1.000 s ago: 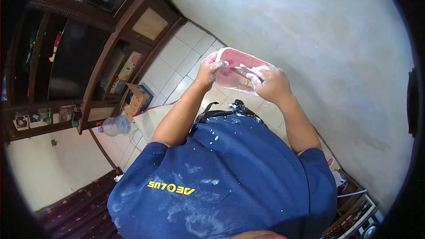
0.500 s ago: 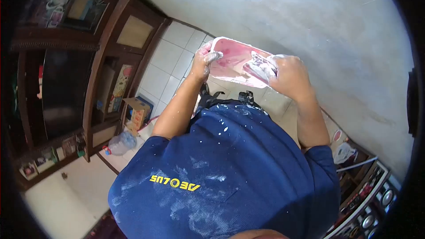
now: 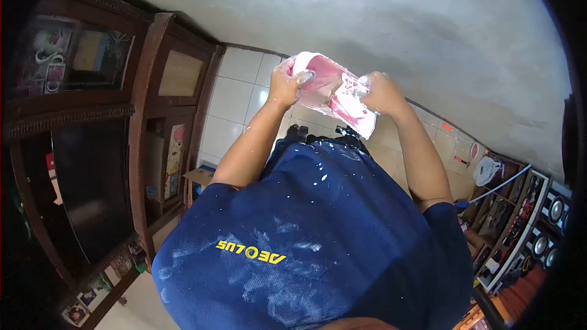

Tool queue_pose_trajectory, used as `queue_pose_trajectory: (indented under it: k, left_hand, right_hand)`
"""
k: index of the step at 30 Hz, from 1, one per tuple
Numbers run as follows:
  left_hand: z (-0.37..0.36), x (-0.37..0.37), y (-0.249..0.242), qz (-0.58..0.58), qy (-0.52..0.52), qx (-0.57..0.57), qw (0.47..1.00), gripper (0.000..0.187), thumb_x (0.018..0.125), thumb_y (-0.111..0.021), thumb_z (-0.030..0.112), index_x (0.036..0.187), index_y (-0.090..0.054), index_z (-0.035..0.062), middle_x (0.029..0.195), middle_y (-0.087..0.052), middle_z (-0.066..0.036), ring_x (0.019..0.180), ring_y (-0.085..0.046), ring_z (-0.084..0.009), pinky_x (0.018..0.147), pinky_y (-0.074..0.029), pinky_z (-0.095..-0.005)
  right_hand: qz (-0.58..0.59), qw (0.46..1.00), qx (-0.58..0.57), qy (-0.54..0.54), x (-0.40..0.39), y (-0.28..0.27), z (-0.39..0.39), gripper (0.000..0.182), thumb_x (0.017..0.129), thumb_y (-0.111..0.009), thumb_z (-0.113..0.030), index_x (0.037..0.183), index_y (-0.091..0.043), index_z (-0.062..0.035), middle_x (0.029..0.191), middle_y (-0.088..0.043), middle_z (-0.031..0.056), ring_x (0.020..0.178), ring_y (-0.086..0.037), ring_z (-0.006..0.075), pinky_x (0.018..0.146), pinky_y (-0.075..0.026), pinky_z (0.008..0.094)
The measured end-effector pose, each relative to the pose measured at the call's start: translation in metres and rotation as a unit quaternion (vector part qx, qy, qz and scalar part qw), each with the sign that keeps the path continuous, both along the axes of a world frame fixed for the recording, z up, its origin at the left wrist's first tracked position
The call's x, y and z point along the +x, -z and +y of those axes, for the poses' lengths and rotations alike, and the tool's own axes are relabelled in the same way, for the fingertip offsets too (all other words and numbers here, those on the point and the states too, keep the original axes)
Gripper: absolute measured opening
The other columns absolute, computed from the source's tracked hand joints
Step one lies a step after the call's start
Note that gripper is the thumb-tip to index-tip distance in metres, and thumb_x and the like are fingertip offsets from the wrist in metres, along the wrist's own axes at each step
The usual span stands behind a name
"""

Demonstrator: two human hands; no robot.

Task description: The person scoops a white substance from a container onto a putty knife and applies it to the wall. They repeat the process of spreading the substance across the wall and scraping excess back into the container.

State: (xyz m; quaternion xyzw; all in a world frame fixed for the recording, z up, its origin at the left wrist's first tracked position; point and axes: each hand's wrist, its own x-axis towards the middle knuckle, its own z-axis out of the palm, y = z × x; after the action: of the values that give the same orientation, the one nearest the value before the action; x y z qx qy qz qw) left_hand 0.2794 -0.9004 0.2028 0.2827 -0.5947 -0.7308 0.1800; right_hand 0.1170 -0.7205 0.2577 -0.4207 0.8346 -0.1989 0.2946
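Note:
My left hand [image 3: 286, 87] is closed round the left end of a pink plastic tub [image 3: 322, 76], its thumb over the rim. White paste smears that thumb and the tub's walls. At the tub's other end, my right hand [image 3: 385, 94] closes on a flat scraper-like tool [image 3: 349, 88] coated in white paste. The tool lies within the tub's opening; its exact kind is hard to make out under the paste. The tub tilts down to the right, held in the air in front of my body.
A grey wall [image 3: 391, 18] rises close ahead and to the right. Dark wooden cabinets [image 3: 143, 85] stand at the left, above a tiled floor [image 3: 235, 85]. Rightward are a shelf rack [image 3: 498, 214] with assorted items and speakers [image 3: 541, 244]. A cardboard box [image 3: 200, 177] sits by the cabinet.
The tub's right end has tipped lower, showing more of its pink and white inside. My right hand has shifted slightly left with the tool. The camera view has turned a little.

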Motion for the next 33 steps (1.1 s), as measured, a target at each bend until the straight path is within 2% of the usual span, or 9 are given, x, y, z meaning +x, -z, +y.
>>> queue_pose_trajectory:
  k: [4, 7, 13, 15, 16, 19, 23, 31, 33]
  left_hand:
    - [-0.021, 0.009, 0.010, -0.017, 0.015, -0.016, 1.000, 0.033, 0.072, -0.068, 0.008, 0.104, -0.063, -0.0019, 0.092, -0.065, -0.006, 0.082, -0.059, -0.0122, 0.074, -0.048, -0.0269]
    - [-0.032, 0.011, 0.016, -0.025, 0.040, 0.020, 0.999, 0.033, 0.073, -0.067, 0.008, 0.104, -0.063, -0.0020, 0.092, -0.066, -0.006, 0.082, -0.059, -0.0123, 0.073, -0.048, -0.0266]
    - [-0.039, 0.021, 0.018, -0.050, 0.062, -0.004, 0.997, 0.034, 0.074, -0.070, 0.012, 0.105, -0.064, -0.0019, 0.093, -0.067, -0.006, 0.082, -0.060, -0.0122, 0.074, -0.048, -0.0273]
    - [-0.040, 0.021, 0.022, -0.054, 0.056, 0.003, 0.997, 0.035, 0.074, -0.070, 0.013, 0.105, -0.064, -0.0017, 0.093, -0.067, -0.006, 0.081, -0.061, -0.0125, 0.073, -0.049, -0.0275]
    - [-0.040, 0.022, 0.023, -0.052, 0.053, -0.004, 0.997, 0.034, 0.074, -0.070, 0.012, 0.104, -0.064, -0.0014, 0.092, -0.067, -0.007, 0.080, -0.061, -0.0126, 0.073, -0.049, -0.0275]
    - [-0.039, 0.023, 0.030, -0.055, 0.046, 0.006, 0.997, 0.033, 0.073, -0.070, 0.012, 0.103, -0.065, -0.0006, 0.091, -0.068, -0.007, 0.078, -0.061, -0.0127, 0.070, -0.049, -0.0278]
    - [-0.035, 0.024, 0.024, -0.066, 0.038, 0.000, 0.997, 0.031, 0.072, -0.070, 0.013, 0.101, -0.066, 0.0001, 0.089, -0.068, -0.006, 0.076, -0.061, -0.0130, 0.069, -0.050, -0.0280]
    - [-0.030, 0.019, 0.053, -0.111, -0.014, -0.072, 0.991, 0.033, 0.070, -0.072, 0.018, 0.096, -0.067, -0.0008, 0.088, -0.069, -0.012, 0.079, -0.066, -0.0185, 0.072, -0.050, -0.0307]
    - [-0.024, 0.020, 0.036, -0.137, -0.015, -0.169, 0.976, 0.033, 0.072, -0.071, 0.012, 0.100, -0.064, -0.0032, 0.089, -0.067, -0.009, 0.080, -0.063, -0.0168, 0.071, -0.050, -0.0304]
  right_hand:
    - [-0.070, 0.997, -0.018, 0.012, 0.020, 0.005, -0.019, 0.020, 0.062, -0.061, -0.011, 0.076, -0.066, 0.0017, 0.075, -0.063, 0.0248, 0.073, -0.063, 0.0391, 0.068, -0.050, 0.0413]
    - [-0.024, 0.994, -0.101, -0.028, 0.033, 0.008, -0.022, 0.019, 0.063, -0.062, -0.011, 0.077, -0.066, 0.0013, 0.075, -0.063, 0.0239, 0.073, -0.063, 0.0381, 0.068, -0.050, 0.0409]
    - [-0.052, 0.997, -0.055, -0.011, 0.040, 0.012, -0.034, 0.019, 0.065, -0.062, -0.008, 0.081, -0.066, 0.0016, 0.072, -0.062, 0.0235, 0.066, -0.062, 0.0354, 0.066, -0.049, 0.0392]
    - [-0.111, 0.991, -0.051, 0.048, 0.037, 0.024, -0.028, 0.018, 0.064, -0.062, -0.006, 0.080, -0.064, 0.0034, 0.067, -0.062, 0.0189, 0.056, -0.055, 0.0248, 0.059, -0.047, 0.0355]
    - [-0.079, 0.994, -0.070, 0.012, 0.033, 0.032, -0.026, 0.018, 0.066, -0.063, -0.006, 0.081, -0.065, 0.0041, 0.065, -0.063, 0.0153, 0.055, -0.054, 0.0177, 0.057, -0.046, 0.0343]
    - [-0.123, 0.988, -0.072, 0.062, 0.033, 0.045, -0.024, 0.018, 0.067, -0.064, -0.008, 0.080, -0.065, 0.0052, 0.064, -0.063, 0.0125, 0.057, -0.053, 0.0132, 0.056, -0.046, 0.0339]
    - [-0.208, 0.970, -0.067, 0.102, 0.034, 0.052, -0.023, 0.018, 0.065, -0.062, -0.003, 0.082, -0.066, 0.0042, 0.065, -0.062, 0.0137, 0.060, -0.059, 0.0169, 0.060, -0.048, 0.0326]
    - [-0.158, 0.979, -0.015, 0.126, 0.039, 0.069, -0.030, 0.017, 0.073, -0.064, -0.010, 0.083, -0.067, 0.0036, 0.068, -0.064, 0.0087, 0.058, -0.056, 0.0162, 0.059, -0.047, 0.0325]
    - [-0.279, 0.940, -0.055, 0.190, 0.036, 0.093, -0.030, 0.019, 0.077, -0.064, -0.012, 0.085, -0.067, 0.0048, 0.072, -0.066, 0.0097, 0.059, -0.057, 0.0160, 0.058, -0.047, 0.0316]
